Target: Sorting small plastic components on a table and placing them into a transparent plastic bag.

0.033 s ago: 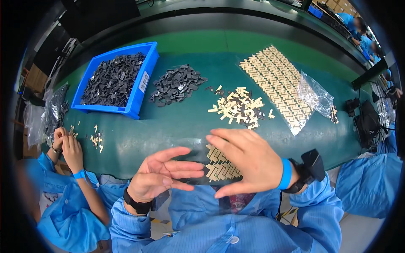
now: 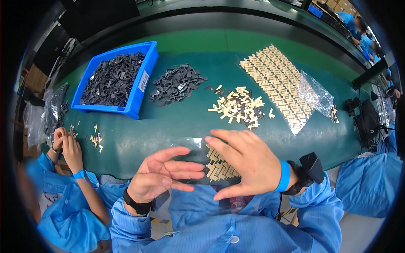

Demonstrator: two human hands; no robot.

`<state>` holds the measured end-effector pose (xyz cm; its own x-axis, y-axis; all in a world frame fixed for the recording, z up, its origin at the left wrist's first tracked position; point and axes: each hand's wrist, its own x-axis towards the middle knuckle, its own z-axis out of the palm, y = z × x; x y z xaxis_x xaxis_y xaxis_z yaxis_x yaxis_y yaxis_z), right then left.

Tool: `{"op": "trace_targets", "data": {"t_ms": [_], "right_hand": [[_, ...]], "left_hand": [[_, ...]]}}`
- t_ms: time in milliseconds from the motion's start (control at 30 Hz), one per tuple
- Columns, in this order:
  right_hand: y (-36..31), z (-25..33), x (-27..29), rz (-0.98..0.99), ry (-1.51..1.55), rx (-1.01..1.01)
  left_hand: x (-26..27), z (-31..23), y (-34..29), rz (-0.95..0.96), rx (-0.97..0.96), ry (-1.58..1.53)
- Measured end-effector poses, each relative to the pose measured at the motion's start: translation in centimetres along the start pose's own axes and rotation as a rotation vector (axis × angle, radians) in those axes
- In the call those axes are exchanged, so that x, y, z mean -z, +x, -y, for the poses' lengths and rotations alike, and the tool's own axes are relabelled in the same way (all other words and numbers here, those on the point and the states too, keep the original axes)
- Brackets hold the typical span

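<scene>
My left hand (image 2: 162, 170) is open near the table's front edge, palm partly turned up and fingers spread, with nothing in it. To its right my right hand (image 2: 249, 162) is also open, back upward, fingers and thumb apart. Under and beside the right hand lies a small sheet of cream angled pieces (image 2: 220, 170) in herringbone rows; the hand covers part of it. I cannot tell whether the hand touches it. Beyond the hands is a loose pile of cream-and-black angled pieces (image 2: 238, 105).
A blue bin (image 2: 137, 99) full of dark flat pieces stands at the back left, beside a heap of similar pieces (image 2: 177, 84). A large sheet of cream pieces (image 2: 274, 80) lies at the back right under a clear plastic bag (image 2: 316, 95). A co-worker's hands (image 2: 71, 149) handle small pieces at the left.
My right hand has shifted very slightly to the left. My left hand has not visibly moved.
</scene>
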<state>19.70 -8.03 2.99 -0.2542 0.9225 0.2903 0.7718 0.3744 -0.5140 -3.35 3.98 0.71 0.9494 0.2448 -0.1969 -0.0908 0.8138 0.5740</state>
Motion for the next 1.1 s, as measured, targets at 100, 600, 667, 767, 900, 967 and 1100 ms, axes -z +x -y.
{"op": "trace_targets", "data": {"t_ms": [100, 600, 667, 767, 900, 967, 1100], "right_hand": [[-0.3, 0.5, -1.0, 0.003, -0.008, -0.039], [1.7, -0.3, 0.8, -0.263, 0.311, -0.133], [2.0, -0.5, 0.5, -0.199, 0.405, -0.190], [1.7, -0.1, -0.4, -0.103, 0.519, -0.134], [1.5, 0.6, -1.4, -0.109, 0.671, -0.120], [1.6, 0.6, -0.9, -0.060, 0.642, -0.160], [1.5, 0.5, -0.4, 0.011, 0.510, -0.210]], "left_hand": [[0.0, 0.1, -0.2, 0.069, 0.000, -0.033], [-0.9, 4.1, -1.6, 0.059, -0.490, -0.103], [-1.9, 5.7, -0.8, -0.318, -0.443, 0.192], [-3.2, 7.5, 1.0, -0.214, -0.478, 0.020], [-3.8, 7.8, 3.0, -0.221, -0.480, -0.012], [-3.9, 7.8, 3.4, -0.245, -0.490, -0.087], [-4.1, 8.0, 3.3, -0.212, -0.458, -0.179]]}}
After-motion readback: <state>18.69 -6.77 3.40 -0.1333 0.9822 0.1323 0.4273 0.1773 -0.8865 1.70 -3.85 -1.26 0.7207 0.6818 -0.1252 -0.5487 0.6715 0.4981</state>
